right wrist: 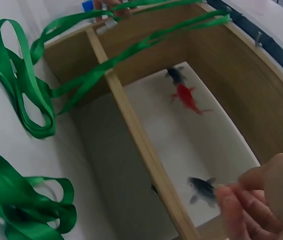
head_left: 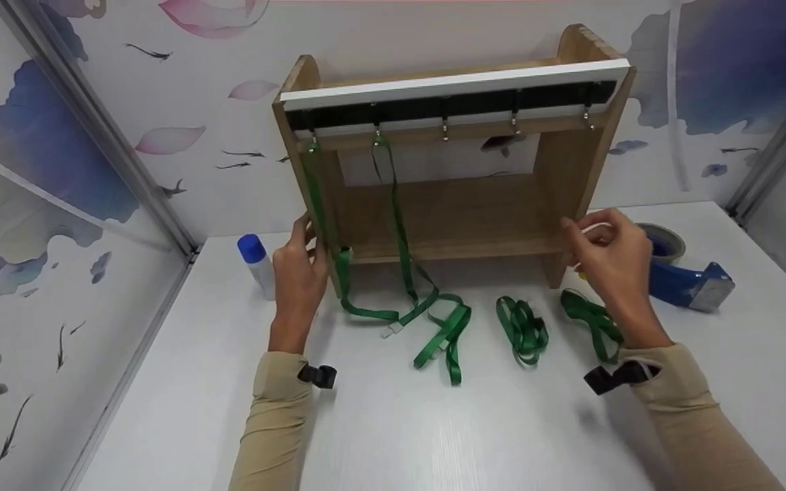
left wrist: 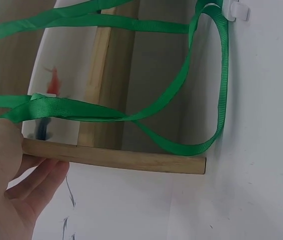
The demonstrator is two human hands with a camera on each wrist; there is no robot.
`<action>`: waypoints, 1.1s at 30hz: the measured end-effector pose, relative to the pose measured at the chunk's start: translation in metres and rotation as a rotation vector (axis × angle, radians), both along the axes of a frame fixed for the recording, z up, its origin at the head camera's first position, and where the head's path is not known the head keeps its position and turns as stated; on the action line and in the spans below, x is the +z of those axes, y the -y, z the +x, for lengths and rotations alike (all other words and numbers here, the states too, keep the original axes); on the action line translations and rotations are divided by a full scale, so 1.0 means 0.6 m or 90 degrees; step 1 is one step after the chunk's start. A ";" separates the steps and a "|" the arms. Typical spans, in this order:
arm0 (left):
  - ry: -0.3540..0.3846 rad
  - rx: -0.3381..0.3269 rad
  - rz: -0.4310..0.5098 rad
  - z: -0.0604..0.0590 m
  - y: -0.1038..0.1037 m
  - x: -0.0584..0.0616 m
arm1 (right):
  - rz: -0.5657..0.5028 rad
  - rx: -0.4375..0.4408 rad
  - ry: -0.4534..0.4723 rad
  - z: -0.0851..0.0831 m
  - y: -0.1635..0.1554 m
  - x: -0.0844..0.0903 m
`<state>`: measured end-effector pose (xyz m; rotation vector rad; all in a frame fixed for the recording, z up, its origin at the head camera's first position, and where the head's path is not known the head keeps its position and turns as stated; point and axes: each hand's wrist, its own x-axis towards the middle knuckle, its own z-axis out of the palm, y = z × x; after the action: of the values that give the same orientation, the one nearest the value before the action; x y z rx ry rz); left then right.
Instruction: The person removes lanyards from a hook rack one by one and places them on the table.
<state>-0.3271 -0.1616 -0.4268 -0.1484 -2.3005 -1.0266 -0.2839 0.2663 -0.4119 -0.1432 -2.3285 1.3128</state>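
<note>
Two bare hands are gripping a wooden rack [head_left: 447, 218] at centre frame: the left hand [head_left: 297, 273] is wrapping its left upright, the right hand [head_left: 611, 256] is curling around its right one. Flat woven green lanyards [head_left: 400, 225] are hanging from metal hooks, others lying coiled on the smooth white table [head_left: 400, 436].

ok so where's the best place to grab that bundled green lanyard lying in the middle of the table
Take the bundled lanyard at its bunched centre, coming straight down from above. It lies flat and loose on the white table, so a pinching grip across the gathered loops should lift them together. The right hand is probably nearer.
</note>
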 end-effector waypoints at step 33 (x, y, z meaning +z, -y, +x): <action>-0.175 -0.068 0.026 0.037 -0.157 0.017 | 0.082 -0.036 -0.067 -0.027 -0.014 -0.033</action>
<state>-0.3051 -0.0677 -0.4167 -0.3757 -2.0394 -1.0347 -0.2999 0.2748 -0.4318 -0.0963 -2.2948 1.1114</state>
